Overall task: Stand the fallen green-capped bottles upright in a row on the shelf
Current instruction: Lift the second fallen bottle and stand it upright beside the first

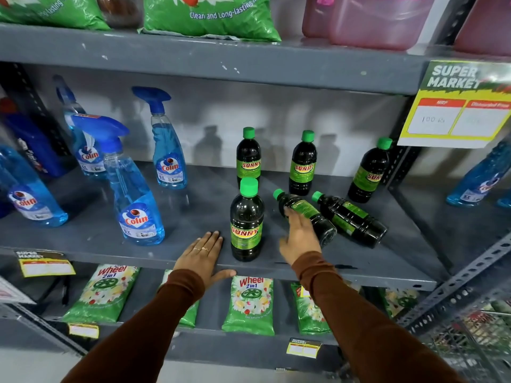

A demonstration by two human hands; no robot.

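Just fallen bottle [304, 215] under right hand [300, 239]

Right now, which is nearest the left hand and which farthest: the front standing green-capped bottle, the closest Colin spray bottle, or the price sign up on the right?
1. Front standing bottle, just right of the left hand.
2. Colin spray bottle, to its left.
3. Price sign, far upper right.

I see four dark green-capped bottles [247, 219] upright on the shelf [193, 217]. Two fallen bottles [349, 218] lie at its right front.
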